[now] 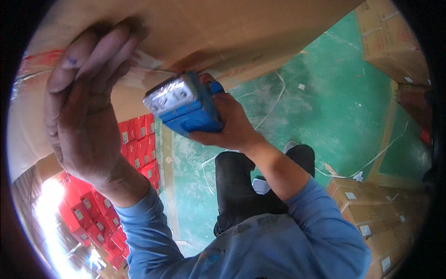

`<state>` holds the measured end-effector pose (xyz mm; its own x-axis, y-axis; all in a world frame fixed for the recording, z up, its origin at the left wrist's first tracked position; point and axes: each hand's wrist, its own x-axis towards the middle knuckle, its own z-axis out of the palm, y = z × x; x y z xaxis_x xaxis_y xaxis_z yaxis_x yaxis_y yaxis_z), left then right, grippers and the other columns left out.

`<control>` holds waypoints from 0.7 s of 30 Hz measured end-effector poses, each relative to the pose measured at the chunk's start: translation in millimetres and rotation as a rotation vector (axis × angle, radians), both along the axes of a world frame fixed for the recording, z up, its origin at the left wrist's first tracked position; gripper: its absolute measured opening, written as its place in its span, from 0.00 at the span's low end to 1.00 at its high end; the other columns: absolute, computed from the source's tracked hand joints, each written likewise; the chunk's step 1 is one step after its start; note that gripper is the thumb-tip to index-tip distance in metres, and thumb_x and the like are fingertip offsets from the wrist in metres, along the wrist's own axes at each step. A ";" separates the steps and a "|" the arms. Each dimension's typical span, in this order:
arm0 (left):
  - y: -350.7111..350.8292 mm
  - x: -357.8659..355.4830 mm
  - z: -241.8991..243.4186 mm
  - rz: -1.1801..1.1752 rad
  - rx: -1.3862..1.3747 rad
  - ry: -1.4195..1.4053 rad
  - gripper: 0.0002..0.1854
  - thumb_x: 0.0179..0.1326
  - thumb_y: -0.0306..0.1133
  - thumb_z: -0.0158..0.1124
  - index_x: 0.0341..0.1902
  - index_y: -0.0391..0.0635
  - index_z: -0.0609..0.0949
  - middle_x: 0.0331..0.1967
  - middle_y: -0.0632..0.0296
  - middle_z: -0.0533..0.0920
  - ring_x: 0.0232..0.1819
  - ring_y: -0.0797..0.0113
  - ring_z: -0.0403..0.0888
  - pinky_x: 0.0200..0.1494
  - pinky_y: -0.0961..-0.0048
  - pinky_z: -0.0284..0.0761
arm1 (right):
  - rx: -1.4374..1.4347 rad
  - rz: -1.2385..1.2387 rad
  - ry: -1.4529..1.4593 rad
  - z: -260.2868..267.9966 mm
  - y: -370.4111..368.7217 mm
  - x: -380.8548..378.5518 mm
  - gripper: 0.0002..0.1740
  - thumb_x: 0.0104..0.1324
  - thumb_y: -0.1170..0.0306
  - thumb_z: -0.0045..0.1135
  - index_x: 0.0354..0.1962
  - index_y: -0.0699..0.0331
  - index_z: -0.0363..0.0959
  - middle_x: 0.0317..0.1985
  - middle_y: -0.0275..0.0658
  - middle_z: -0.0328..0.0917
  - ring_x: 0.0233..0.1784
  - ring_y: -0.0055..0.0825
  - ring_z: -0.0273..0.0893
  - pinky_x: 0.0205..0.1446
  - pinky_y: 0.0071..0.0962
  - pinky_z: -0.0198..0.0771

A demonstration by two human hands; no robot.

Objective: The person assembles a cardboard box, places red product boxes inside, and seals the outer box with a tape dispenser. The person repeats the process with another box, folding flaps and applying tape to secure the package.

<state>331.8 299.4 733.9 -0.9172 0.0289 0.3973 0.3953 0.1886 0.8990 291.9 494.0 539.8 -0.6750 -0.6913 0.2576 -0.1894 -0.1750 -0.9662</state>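
Note:
My left hand (87, 115) is raised at the left with its palm showing and nothing in it. Its fingers are stretched out against or very near the side of a large brown cardboard carton (195, 31); contact is hard to tell. My right hand (231, 122) grips a blue hand-held tool (195, 117) with a silver metal plate on its front, which looks like a tape dispenser. The tool is tilted just in front of the carton's lower part. A thin pale band (153, 70) crosses the carton between my hands, and red marking (43, 60) shows left of my fingers.
Stacked red boxes (144, 144) stand at lower left. More brown cartons rise at upper right (390, 45) and lower right (379, 212). Loose white strapping (280, 92) and scraps lie on the green floor (324, 101), around my legs (233, 185).

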 end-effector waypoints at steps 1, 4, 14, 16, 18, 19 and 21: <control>1.0 -1.4 -14.9 0.027 -0.022 -0.040 0.29 0.78 0.40 0.36 0.74 0.35 0.64 0.69 0.37 0.71 0.71 0.37 0.69 0.75 0.46 0.62 | -0.012 -0.019 -0.010 -21.1 0.4 2.4 0.25 0.50 0.50 0.75 0.38 0.59 0.81 0.39 0.46 0.84 0.45 0.45 0.82 0.54 0.42 0.74; 18.7 -3.2 -69.0 0.259 0.130 -0.003 0.30 0.78 0.40 0.34 0.74 0.30 0.62 0.70 0.34 0.69 0.72 0.37 0.67 0.75 0.47 0.61 | 0.017 0.059 -0.122 -106.3 12.1 -3.0 0.25 0.49 0.53 0.75 0.40 0.58 0.81 0.42 0.45 0.84 0.47 0.44 0.82 0.56 0.42 0.73; 15.7 -12.3 -260.9 0.175 0.012 0.268 0.26 0.75 0.40 0.42 0.68 0.32 0.69 0.59 0.33 0.74 0.59 0.40 0.76 0.62 0.46 0.72 | 0.243 0.003 -0.320 -400.1 19.1 -0.2 0.28 0.53 0.50 0.75 0.41 0.63 0.81 0.35 0.41 0.85 0.35 0.29 0.82 0.41 0.32 0.78; 18.5 -11.5 -287.7 0.063 -0.050 0.181 0.28 0.74 0.38 0.40 0.69 0.29 0.68 0.63 0.28 0.73 0.65 0.33 0.74 0.69 0.42 0.68 | 0.319 -0.064 -0.282 -428.5 16.6 -5.0 0.28 0.55 0.49 0.74 0.41 0.65 0.80 0.34 0.44 0.85 0.36 0.34 0.84 0.41 0.36 0.79; 26.0 -10.7 -307.4 0.226 -0.063 0.078 0.26 0.68 0.29 0.42 0.65 0.26 0.71 0.57 0.30 0.79 0.62 0.33 0.77 0.67 0.41 0.71 | 0.461 -0.096 -0.351 -440.1 14.6 -4.1 0.31 0.56 0.46 0.73 0.41 0.66 0.80 0.34 0.48 0.85 0.37 0.39 0.85 0.41 0.39 0.79; 28.0 -10.3 -314.1 0.222 -0.036 0.045 0.26 0.66 0.26 0.42 0.65 0.26 0.71 0.55 0.30 0.80 0.61 0.33 0.78 0.67 0.40 0.71 | 0.440 -0.117 -0.365 -440.8 12.3 -1.9 0.31 0.56 0.45 0.72 0.41 0.66 0.81 0.34 0.48 0.85 0.36 0.38 0.85 0.40 0.39 0.79; 32.3 -7.5 -325.9 0.253 0.129 0.040 0.22 0.64 0.20 0.44 0.59 0.27 0.77 0.53 0.39 0.84 0.57 0.49 0.82 0.63 0.58 0.75 | 0.569 -0.140 -0.460 -435.1 6.7 5.0 0.32 0.57 0.44 0.70 0.42 0.66 0.81 0.34 0.49 0.85 0.35 0.38 0.85 0.40 0.39 0.79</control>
